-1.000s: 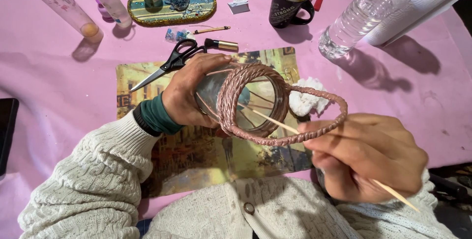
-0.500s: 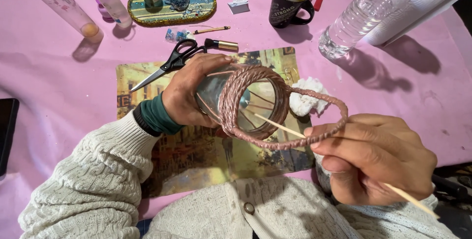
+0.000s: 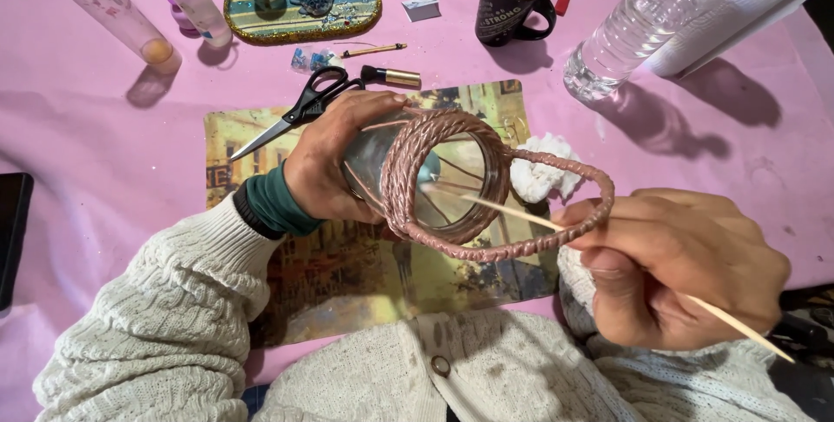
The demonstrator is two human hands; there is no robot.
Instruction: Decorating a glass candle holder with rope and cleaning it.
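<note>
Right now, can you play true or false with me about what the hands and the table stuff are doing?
1. The left hand holds a glass jar wrapped with pinkish cord. True.
2. The right hand holds the scissors. False: it holds a thin wooden stick; the scissors lie on the table.
3. The tablecloth is green. False: it is pink.
4. A dark mug stands at the far side. True.
5. The plastic bottle lies near the mug. True.
</note>
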